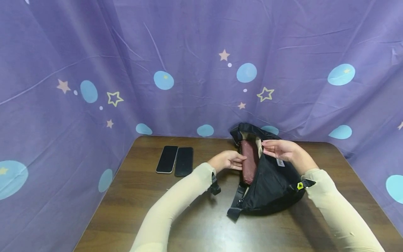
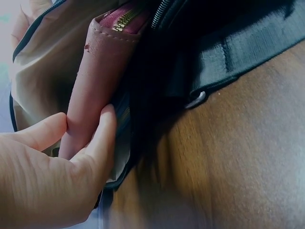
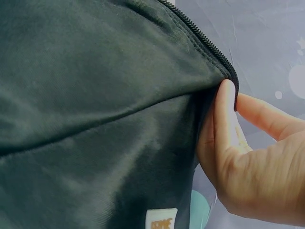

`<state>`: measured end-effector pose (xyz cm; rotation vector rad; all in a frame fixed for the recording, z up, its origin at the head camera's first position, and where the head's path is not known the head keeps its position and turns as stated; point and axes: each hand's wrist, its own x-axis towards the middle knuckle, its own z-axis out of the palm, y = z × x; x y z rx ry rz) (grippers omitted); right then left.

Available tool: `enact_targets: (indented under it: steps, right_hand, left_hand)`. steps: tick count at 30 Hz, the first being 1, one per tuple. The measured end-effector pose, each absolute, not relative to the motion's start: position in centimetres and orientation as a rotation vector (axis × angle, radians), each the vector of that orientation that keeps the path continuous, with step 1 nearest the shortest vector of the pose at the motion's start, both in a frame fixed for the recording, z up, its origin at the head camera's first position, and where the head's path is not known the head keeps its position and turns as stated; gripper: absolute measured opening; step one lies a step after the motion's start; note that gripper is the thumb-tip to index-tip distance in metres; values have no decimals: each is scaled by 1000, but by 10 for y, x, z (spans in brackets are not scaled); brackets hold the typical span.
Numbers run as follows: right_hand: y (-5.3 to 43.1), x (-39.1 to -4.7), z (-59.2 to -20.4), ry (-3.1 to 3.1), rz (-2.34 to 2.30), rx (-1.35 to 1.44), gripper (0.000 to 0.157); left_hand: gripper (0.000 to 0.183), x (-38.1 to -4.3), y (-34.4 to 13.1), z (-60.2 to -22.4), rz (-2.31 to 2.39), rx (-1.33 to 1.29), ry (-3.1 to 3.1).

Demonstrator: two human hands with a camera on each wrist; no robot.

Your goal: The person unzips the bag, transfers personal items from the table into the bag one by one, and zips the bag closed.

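The left hand (image 1: 226, 161) is extended from near left, thumb and fingers clamped on a dusky-pink zippered wallet (image 1: 249, 164) in the black bag's (image 1: 274, 187) open mouth, right side of the wooden table (image 1: 126, 210). The mouth's right edge is pinched by the right hand (image 1: 285, 153), reached in from near right. Two smartphones (image 1: 167, 159) (image 1: 184, 161) are laid at far left.

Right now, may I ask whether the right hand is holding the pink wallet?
No, the right hand pinches the zippered edge of the black bag, while the left hand grips the wallet.
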<state>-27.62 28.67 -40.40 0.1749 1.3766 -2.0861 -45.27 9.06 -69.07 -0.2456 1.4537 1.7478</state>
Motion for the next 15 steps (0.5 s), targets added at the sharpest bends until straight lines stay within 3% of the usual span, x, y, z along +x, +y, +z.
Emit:
enact_targets:
  steps: [5, 7, 10, 15]
  right_hand:
    - [287, -278, -402, 1522, -1989, 96, 30]
    - [287, -278, -401, 1559, -1958, 62, 29]
    - [288, -278, -399, 1596, -1927, 44, 29]
    - [288, -278, -397, 1642, -1895, 53, 30]
  left_hand:
    - [29, -339, 74, -528, 1733, -292, 1543]
    - [34, -318, 74, -497, 1735, -317, 1570]
    - [33, -331, 80, -514, 1733, -307, 1546]
    - [41, -397, 102, -613, 1720, -283, 1534]
